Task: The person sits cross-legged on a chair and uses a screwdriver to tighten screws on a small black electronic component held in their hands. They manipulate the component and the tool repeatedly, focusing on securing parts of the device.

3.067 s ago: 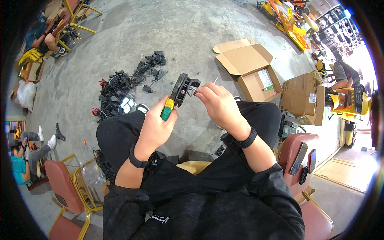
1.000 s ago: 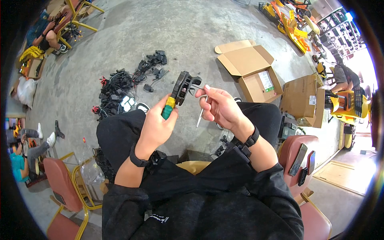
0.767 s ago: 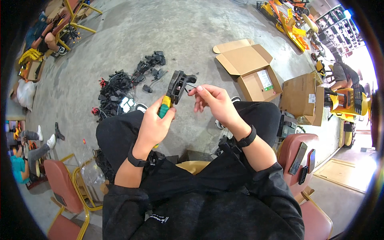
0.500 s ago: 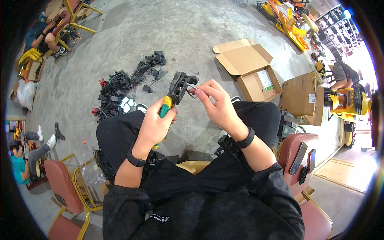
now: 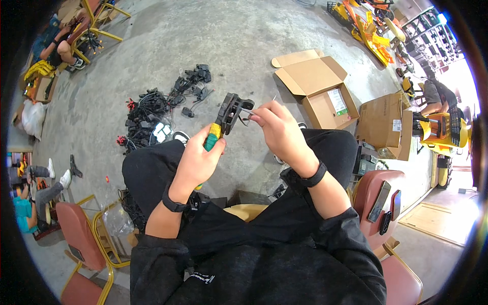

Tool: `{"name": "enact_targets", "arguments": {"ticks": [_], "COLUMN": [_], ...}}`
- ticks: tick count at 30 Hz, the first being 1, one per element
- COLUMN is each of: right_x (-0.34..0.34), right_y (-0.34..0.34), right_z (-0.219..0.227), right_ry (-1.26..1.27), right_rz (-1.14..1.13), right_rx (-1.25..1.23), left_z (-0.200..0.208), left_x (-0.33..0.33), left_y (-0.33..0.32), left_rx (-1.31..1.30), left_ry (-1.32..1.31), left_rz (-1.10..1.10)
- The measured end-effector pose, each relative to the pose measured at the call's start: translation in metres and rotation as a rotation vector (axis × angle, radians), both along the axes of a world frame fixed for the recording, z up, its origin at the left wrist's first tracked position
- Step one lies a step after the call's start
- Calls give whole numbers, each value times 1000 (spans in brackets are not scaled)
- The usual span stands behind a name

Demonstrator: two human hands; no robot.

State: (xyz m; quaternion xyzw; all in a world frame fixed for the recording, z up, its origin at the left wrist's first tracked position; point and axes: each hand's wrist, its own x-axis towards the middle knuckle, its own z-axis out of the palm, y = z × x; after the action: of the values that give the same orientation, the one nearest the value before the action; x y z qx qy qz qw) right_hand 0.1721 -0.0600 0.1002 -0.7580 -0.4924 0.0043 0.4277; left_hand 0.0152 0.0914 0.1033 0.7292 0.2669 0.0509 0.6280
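My left hand [image 5: 195, 160] is closed round the yellow and green handles of a black-headed hand tool [image 5: 231, 113] that looks like a wire stripper. The tool's head points up and away from me, above the floor between my knees. My right hand [image 5: 282, 133] pinches a thin grey wire [image 5: 248, 112] between thumb and fingers, just right of the tool's head. One end of the wire reaches the jaw side of the head; whether the jaws grip it I cannot tell. A thin pale end also pokes up above my right fingers.
Black cables and connectors [image 5: 147, 119] lie heaped on the floor, front left. An open cardboard box [image 5: 333, 104] and a larger carton [image 5: 382, 124] stand to the right. Chairs [image 5: 81, 236] flank me; phones lie on the right one [image 5: 363, 198]. Other people sit at the far left.
My right hand has shifted slightly right and down, away from the tool's head. A pale end now shows above its fingers. My left hand and the tool have barely moved.
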Motion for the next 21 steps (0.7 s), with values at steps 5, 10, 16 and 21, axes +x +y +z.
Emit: {"name": "enact_targets", "arguments": {"ticks": [5, 10, 16, 21], "right_x": [4, 3, -6, -6], "right_y": [-5, -4, 0, 1], "right_z": [16, 13, 7, 4], "right_ry": [1277, 1221, 314, 120], "right_rz": [177, 168, 27, 7], "right_rx": [-28, 16, -11, 72], "left_z": [2, 0, 6, 6], "left_x": [-1, 0, 1, 1], "left_y": [-3, -3, 0, 0], "left_rx": [73, -10, -137, -144], "left_ry": [-39, -64, -36, -27], "left_rz": [-9, 5, 28, 29]}}
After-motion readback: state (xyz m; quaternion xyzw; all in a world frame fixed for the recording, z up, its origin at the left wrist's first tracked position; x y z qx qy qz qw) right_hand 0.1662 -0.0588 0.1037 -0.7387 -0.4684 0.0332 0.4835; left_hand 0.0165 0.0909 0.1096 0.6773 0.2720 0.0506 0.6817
